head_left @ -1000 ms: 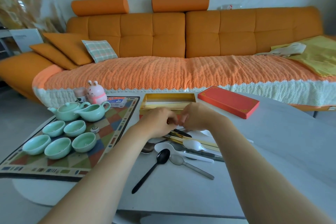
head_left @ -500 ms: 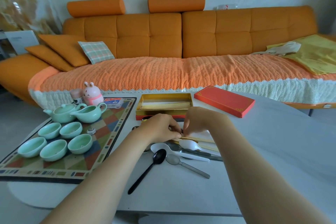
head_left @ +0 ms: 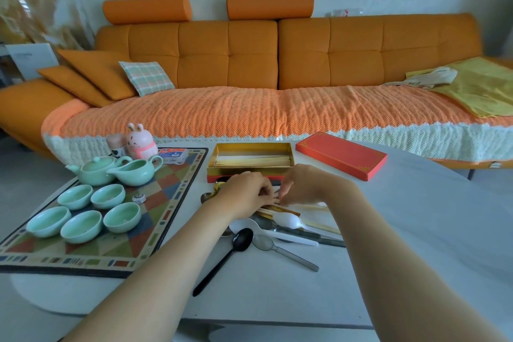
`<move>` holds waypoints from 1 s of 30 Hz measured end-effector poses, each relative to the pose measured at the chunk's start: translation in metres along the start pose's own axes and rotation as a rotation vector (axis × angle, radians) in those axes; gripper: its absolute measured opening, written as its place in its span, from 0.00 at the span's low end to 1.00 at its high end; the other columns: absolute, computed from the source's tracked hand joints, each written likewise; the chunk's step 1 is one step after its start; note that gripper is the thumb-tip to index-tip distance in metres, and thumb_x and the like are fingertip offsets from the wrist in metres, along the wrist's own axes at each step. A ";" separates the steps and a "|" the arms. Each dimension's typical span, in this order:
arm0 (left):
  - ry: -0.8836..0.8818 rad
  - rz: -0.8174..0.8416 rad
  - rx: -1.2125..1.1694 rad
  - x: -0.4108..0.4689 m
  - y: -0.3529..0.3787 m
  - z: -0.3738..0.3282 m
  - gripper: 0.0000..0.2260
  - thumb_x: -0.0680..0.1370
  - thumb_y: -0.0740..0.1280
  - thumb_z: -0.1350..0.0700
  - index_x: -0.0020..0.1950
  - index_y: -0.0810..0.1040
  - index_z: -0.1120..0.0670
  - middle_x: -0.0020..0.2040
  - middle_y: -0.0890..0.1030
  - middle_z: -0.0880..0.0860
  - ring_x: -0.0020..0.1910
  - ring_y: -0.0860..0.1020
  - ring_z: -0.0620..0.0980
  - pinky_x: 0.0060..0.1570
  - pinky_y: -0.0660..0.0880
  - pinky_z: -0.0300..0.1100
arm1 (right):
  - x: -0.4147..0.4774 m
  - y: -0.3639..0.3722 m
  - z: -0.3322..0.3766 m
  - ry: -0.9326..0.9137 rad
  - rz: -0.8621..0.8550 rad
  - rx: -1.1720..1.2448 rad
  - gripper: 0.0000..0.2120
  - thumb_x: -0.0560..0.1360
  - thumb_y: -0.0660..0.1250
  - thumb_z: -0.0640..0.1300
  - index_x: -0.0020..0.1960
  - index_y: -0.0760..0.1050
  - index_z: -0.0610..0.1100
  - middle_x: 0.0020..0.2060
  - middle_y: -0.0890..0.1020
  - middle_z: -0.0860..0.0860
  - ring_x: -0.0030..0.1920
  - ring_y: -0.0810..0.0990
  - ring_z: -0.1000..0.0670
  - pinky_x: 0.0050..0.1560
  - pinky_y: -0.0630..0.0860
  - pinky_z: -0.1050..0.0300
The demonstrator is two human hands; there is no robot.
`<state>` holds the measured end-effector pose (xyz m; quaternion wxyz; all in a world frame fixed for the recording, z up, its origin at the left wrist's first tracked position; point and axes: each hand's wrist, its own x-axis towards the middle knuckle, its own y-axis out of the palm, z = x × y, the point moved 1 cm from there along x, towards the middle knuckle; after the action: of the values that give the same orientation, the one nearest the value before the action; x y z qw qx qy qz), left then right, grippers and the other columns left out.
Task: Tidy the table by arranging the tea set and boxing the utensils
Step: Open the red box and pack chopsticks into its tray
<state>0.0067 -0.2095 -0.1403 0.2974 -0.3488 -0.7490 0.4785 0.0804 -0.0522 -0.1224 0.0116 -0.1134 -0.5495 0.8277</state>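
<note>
Tea set looks done: teapot (head_left: 93, 171), pitcher (head_left: 136, 171) and five cups (head_left: 80, 226) are grouped on the patterned mat (head_left: 166, 197) at the left of the worktop (head_left: 416, 216). Boxing is partly done. The open box (head_left: 249, 145) holds boxed chopsticks (head_left: 252, 161) along its near side, and the red lid (head_left: 341, 154) lies off to the right, apart from it.

Left to do: the utensil pile just in front of the box. Left hand (head_left: 245, 193) and right hand (head_left: 304, 187) meet over it, each grip pinching the loose chopsticks (head_left: 266, 212), as far as the curled fingers show; the contact is partly hidden.

In the way: a white spoon (head_left: 288, 221) lies across the loose chopsticks, with dark-handled utensils under it. A black spoon (head_left: 222, 261) and a metal spoon (head_left: 283, 251) lie nearer the person.

Around: a rabbit figure (head_left: 140, 141) and a small packet (head_left: 172, 153) at the mat's far edge, and an orange sofa (head_left: 249, 64) behind.
</note>
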 end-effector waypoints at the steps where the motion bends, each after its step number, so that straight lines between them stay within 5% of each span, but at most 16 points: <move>1: -0.010 -0.017 -0.035 -0.001 -0.003 0.003 0.02 0.78 0.68 0.50 0.47 0.79 0.46 0.46 0.79 0.43 0.46 0.77 0.45 0.47 0.75 0.46 | 0.001 0.000 -0.001 0.006 -0.019 0.017 0.06 0.71 0.68 0.52 0.44 0.84 0.55 0.45 0.83 0.57 0.48 0.79 0.54 0.53 0.77 0.54; 10: -0.237 -0.395 -0.383 0.000 -0.040 0.045 0.03 0.81 0.62 0.53 0.48 0.75 0.47 0.46 0.80 0.45 0.46 0.78 0.45 0.47 0.75 0.43 | 0.005 -0.006 0.005 0.013 -0.235 0.237 0.12 0.77 0.58 0.40 0.45 0.79 0.51 0.35 0.78 0.51 0.34 0.74 0.51 0.32 0.70 0.57; 16: -0.368 -0.540 -0.248 -0.001 -0.039 0.062 0.03 0.81 0.63 0.54 0.48 0.75 0.48 0.45 0.77 0.44 0.42 0.75 0.44 0.37 0.70 0.40 | 0.016 -0.004 0.006 -0.010 -0.533 0.210 0.20 0.77 0.55 0.33 0.60 0.80 0.46 0.53 0.81 0.48 0.47 0.79 0.48 0.47 0.77 0.54; 19: -0.322 -0.578 -0.051 0.000 -0.035 0.066 0.05 0.81 0.62 0.56 0.54 0.77 0.52 0.52 0.77 0.49 0.53 0.74 0.51 0.48 0.73 0.46 | 0.030 0.000 0.005 -0.047 -0.631 0.123 0.19 0.77 0.57 0.33 0.58 0.82 0.46 0.52 0.83 0.47 0.54 0.78 0.44 0.52 0.75 0.53; 22: -0.213 -0.580 0.100 0.001 -0.032 0.066 0.11 0.80 0.64 0.55 0.63 0.75 0.53 0.59 0.75 0.51 0.61 0.70 0.53 0.60 0.69 0.48 | 0.043 0.004 0.004 -0.036 -0.651 0.120 0.18 0.77 0.58 0.34 0.56 0.83 0.47 0.50 0.84 0.48 0.52 0.79 0.44 0.51 0.77 0.50; 25: -0.082 -0.553 0.231 0.004 -0.028 0.065 0.14 0.79 0.66 0.55 0.64 0.76 0.51 0.60 0.74 0.50 0.61 0.71 0.52 0.60 0.67 0.47 | 0.052 0.007 0.005 0.003 -0.616 0.148 0.17 0.79 0.58 0.35 0.57 0.82 0.48 0.53 0.83 0.48 0.50 0.81 0.46 0.46 0.79 0.53; 27: -0.032 -0.451 0.187 0.007 -0.026 0.066 0.13 0.80 0.65 0.54 0.65 0.76 0.50 0.61 0.74 0.47 0.61 0.71 0.51 0.61 0.67 0.46 | 0.057 0.008 0.006 0.027 -0.571 0.173 0.18 0.79 0.57 0.35 0.58 0.81 0.49 0.56 0.81 0.48 0.50 0.80 0.47 0.40 0.77 0.58; 30: -0.032 -0.257 0.189 0.010 -0.023 0.070 0.17 0.82 0.61 0.49 0.70 0.73 0.49 0.67 0.73 0.46 0.67 0.69 0.50 0.66 0.64 0.47 | 0.062 0.010 0.012 0.036 -0.518 0.164 0.22 0.78 0.56 0.30 0.62 0.79 0.48 0.57 0.80 0.49 0.52 0.78 0.49 0.43 0.78 0.56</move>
<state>-0.0592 -0.2442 -0.1435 0.3755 -0.2130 -0.7439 0.5102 0.0185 -0.0576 -0.1380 0.2417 0.0177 -0.4908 0.8369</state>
